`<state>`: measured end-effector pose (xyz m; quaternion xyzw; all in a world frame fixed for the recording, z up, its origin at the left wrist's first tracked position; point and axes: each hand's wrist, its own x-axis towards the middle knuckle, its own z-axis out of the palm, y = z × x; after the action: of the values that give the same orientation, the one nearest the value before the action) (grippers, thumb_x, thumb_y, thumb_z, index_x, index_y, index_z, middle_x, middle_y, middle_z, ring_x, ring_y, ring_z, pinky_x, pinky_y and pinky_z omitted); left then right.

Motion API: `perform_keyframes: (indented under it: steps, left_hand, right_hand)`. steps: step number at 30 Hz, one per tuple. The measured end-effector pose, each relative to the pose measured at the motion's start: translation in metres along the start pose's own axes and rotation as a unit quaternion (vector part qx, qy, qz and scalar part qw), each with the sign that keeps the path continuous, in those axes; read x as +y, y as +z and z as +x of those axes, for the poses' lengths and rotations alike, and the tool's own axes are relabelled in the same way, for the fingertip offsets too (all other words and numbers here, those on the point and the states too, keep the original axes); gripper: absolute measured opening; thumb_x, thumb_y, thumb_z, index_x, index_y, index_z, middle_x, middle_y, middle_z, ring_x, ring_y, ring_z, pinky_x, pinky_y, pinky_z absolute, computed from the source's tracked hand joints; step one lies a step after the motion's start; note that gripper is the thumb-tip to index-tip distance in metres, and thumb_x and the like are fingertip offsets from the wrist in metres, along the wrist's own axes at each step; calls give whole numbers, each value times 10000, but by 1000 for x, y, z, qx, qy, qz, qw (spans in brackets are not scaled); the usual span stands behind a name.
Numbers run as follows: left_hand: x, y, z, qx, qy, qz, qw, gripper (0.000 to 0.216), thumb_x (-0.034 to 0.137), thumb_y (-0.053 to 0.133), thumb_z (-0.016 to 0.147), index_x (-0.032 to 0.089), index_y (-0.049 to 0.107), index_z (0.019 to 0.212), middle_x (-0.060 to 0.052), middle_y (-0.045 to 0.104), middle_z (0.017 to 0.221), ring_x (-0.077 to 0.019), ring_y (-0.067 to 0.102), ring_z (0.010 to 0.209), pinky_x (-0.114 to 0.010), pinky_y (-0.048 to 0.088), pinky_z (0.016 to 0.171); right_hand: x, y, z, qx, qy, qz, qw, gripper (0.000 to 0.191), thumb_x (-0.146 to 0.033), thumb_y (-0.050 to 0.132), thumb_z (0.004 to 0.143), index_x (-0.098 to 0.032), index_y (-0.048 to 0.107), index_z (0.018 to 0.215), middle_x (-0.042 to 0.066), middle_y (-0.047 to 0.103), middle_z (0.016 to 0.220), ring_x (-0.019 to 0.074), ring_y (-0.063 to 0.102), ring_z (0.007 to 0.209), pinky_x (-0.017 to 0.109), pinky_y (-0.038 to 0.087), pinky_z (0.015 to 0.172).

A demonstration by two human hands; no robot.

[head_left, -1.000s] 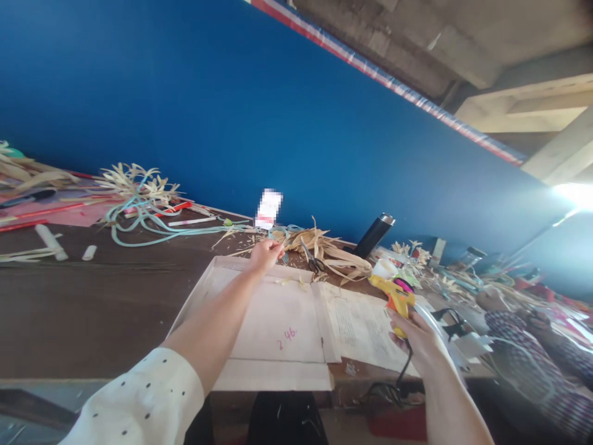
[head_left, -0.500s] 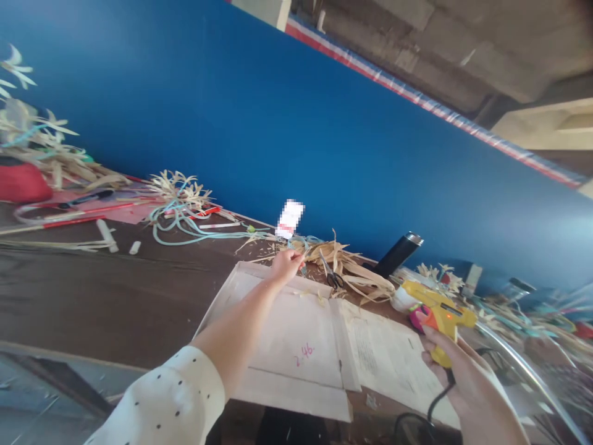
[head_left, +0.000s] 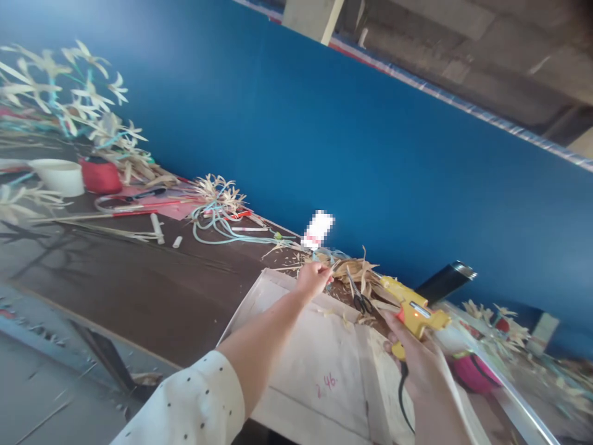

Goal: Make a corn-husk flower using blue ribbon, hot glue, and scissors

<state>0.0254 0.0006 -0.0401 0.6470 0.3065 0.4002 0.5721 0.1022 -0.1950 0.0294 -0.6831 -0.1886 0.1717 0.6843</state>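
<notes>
Head view: the left hand (head_left: 314, 279) has thumb and fingers pinched together on a thin pale strip (head_left: 333, 266), too small to identify, just beside dry husks (head_left: 356, 271); the right hand (head_left: 414, 355) is wrapped around the grip of a yellow glue gun (head_left: 417, 311), its nozzle directed left towards the husks, a black cord (head_left: 404, 389) hanging from its handle; scissors (head_left: 363, 303) lie between the two hands, touching the husks; below the left forearm is a pale cardboard sheet (head_left: 296, 377) bearing pink handwriting; behind the glue gun a black flask (head_left: 440, 285) leans at a tilt; further left on the table (head_left: 185, 293) are coiled pale-blue cords (head_left: 210, 232), husk flowers (head_left: 221, 191), a red pouch (head_left: 99, 175) and a white cup (head_left: 62, 179); a blue wall (head_left: 278, 123) rises behind.
</notes>
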Motion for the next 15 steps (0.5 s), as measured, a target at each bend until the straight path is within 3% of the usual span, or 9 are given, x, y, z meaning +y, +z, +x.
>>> perform_keyframes:
  steps: [6, 15]
  left_hand:
    - [1, 1, 0, -2, -14, 0, 1000, 232, 299, 493, 795, 153, 654, 713, -15, 666, 649, -84, 569, 539, -169, 416, 502]
    - [4, 3, -5, 9, -15, 47, 999, 240, 305, 480, 806, 170, 673, 758, 0, 674, 651, -95, 577, 551, -188, 421, 535]
  right_hand:
    - [11, 32, -9, 5, -1, -92, 996, 543, -430, 819, 462, -122, 678, 887, -10, 598, 625, 89, 447, 458, 218, 421, 420]
    - [18, 41, -8, 13, 15, -111, 994, 567, -465, 814, 437, -116, 666, 858, -29, 547, 549, 100, 455, 461, 216, 409, 421]
